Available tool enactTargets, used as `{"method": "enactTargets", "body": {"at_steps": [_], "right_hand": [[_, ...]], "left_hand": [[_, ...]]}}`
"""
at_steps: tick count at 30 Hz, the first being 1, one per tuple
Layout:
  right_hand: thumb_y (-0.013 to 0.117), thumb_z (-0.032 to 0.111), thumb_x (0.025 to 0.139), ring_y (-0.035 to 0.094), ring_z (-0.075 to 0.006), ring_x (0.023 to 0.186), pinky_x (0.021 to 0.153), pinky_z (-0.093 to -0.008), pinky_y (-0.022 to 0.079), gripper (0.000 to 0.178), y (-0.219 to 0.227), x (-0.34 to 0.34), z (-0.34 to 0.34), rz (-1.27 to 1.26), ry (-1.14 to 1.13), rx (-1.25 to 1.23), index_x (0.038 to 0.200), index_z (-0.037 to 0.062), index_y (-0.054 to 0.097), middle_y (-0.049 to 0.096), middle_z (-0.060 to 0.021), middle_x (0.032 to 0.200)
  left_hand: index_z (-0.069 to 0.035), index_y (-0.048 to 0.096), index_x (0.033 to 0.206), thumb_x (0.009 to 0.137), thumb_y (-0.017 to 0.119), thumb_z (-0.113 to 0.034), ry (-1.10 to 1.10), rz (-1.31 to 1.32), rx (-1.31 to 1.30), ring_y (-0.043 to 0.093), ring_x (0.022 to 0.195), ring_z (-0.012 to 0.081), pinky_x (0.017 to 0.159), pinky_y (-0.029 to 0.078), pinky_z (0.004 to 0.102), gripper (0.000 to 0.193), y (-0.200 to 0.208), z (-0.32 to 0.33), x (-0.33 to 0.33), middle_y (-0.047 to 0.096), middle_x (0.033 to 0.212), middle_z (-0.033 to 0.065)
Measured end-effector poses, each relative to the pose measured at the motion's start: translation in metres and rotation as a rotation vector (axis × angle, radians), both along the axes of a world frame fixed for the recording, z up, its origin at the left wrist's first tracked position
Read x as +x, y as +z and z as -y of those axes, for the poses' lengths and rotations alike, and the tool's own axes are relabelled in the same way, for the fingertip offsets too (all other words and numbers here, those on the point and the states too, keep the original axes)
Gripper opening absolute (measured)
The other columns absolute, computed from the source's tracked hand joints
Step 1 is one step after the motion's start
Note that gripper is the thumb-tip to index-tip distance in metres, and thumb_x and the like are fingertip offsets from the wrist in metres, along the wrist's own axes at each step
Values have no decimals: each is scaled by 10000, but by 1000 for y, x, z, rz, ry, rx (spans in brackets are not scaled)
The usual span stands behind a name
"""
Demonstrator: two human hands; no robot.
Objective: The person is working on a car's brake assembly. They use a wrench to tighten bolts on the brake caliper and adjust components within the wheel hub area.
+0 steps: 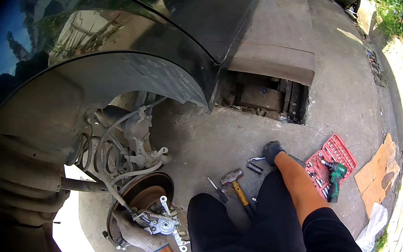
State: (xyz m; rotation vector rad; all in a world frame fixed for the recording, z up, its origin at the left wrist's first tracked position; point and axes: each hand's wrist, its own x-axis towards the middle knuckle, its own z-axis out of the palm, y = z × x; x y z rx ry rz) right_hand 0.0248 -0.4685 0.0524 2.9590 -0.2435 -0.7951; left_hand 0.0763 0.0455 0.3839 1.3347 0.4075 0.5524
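My left hand, in a whitish knit work glove, is closed round a silver brake caliper with a coil spring and a lever arm. A cable runs down to the caliper, which sits against the rusty brake disc. Down on the concrete, my right hand, in a dark glove, has its fingers curled. A shiny metal tool reaches up to those fingers; whether they grip it is hidden. Close by lies a black cylindrical socket.
A hammer with a yellow handle and a screwdriver lie before my knees. On the right are a red socket case, a green cordless driver and cardboard. Ahead, a floor pit gapes beside the dark car.
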Motion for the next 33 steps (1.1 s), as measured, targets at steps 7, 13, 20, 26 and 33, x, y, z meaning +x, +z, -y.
{"method": "enactTargets", "body": {"at_steps": [7, 13, 20, 26, 33], "right_hand": [[700, 161, 906, 783, -443, 1090, 954, -510, 620, 229, 70, -12, 4, 268, -197, 488, 1094, 52, 772, 796, -266, 1119], [706, 109, 892, 741, -371, 843, 804, -481, 584, 155, 254, -73, -95, 424, -235, 1007, 1030, 40, 715, 739, -219, 880], [673, 195, 984, 703, -328, 818, 650, -452, 584, 243, 402, -124, -236, 1026, 484, 122, 1131, 25, 764, 706, -200, 1024], [676, 287, 1038, 711, -340, 930, 842, -474, 609, 371, 430, -121, -277, 959, 509, -151, 1141, -52, 785, 735, -199, 1015], [585, 237, 1034, 591, -486, 1339, 1072, -846, 473, 478, 429, -117, -307, 867, 502, -36, 1353, -72, 762, 650, -307, 1422]], "left_hand": [[18, 715, 1374, 1210, 574, -297, 31, -27, -206, 716, 903, 209, 787, 618, 348, 383, 33, 21, -23, 726, 1154, 114], [80, 715, 1175, 1241, 485, -322, 39, 28, 18, 706, 794, 207, 713, 598, 349, 468, 8, 6, -14, 731, 964, 147], [-35, 719, 1141, 1208, 602, -381, 10, 38, -110, 666, 832, 168, 723, 574, 306, 371, 20, 16, -16, 687, 963, 75], [-67, 694, 1052, 1203, 597, -431, -24, -36, -229, 647, 812, 152, 747, 566, 309, 405, 34, 26, -22, 669, 935, 55], [58, 690, 1346, 1240, 475, -347, 0, 27, 185, 706, 917, 200, 798, 608, 334, 470, 5, -1, -10, 733, 1106, 136]]}}
